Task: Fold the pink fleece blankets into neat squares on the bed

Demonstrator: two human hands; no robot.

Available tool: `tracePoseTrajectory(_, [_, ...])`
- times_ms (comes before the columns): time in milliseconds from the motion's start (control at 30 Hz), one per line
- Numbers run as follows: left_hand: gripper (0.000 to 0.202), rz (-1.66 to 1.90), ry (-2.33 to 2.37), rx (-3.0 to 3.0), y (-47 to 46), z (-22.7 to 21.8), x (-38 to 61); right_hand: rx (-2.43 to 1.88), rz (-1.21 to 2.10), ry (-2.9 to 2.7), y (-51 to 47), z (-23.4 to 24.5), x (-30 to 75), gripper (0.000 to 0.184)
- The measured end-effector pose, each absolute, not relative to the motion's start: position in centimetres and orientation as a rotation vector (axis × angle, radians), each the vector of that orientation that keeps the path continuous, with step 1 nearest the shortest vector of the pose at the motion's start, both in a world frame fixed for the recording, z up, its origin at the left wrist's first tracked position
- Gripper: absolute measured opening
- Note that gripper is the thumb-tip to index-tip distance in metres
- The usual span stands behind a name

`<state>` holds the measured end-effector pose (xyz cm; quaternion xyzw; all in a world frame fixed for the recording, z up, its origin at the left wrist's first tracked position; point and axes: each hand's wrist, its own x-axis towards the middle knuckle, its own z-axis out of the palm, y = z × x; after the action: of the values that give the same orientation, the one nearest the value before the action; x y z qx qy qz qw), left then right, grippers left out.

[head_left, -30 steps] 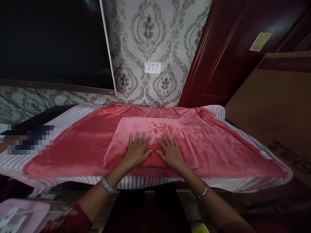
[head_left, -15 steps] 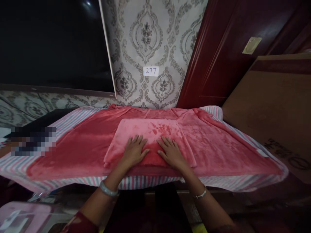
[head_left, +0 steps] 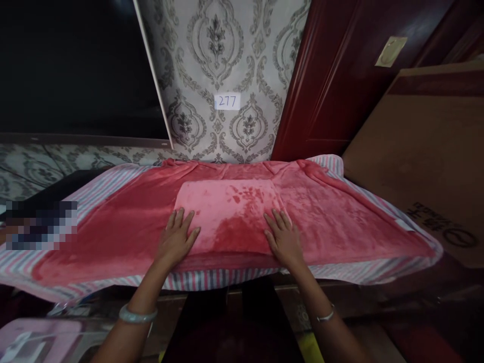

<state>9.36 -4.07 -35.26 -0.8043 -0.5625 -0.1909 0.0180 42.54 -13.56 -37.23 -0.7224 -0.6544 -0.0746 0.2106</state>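
A folded pink fleece cloth [head_left: 227,212] lies in the middle of a larger red fleece blanket [head_left: 113,232] spread over a table. My left hand [head_left: 177,238] rests flat on the folded cloth's near left corner, fingers stretched out. On the near right corner my right hand [head_left: 283,238] lies flat too, fingers apart. Neither hand grips anything. Each wrist wears a bangle.
Under the blanket is a striped pink, white and blue sheet [head_left: 212,278] that hangs over the table's front edge. Behind stand a patterned wall with a paper label "277" [head_left: 227,101], a dark red door [head_left: 340,75] and a brown cardboard box [head_left: 419,151] at right. A pink object [head_left: 34,338] sits low left.
My two hands have slid apart from the middle of the folded cloth to its left and right near corners. The camera view shifted slightly.
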Motion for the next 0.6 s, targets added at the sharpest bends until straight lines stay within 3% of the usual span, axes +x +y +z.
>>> tracePoseTrajectory(267, [0.065, -0.969, -1.945, -2.437, -4.1, -35.4, 6.5, -1.729, -0.053, -1.513, -14.3, -39.5, 46.8, 0.065])
tracePoseTrajectory(467, [0.071, -0.98, -2.034, -2.526, -6.4, -34.8, 4.8, -1.717, 0.125, -1.503, -17.4, -39.9, 47.7, 0.071])
tracePoseTrajectory(600, [0.076, -1.061, -1.834, -2.586, -7.8, -35.3, 4.1, -1.685, 0.132, -1.609, -18.6, -40.0, 47.6, 0.075])
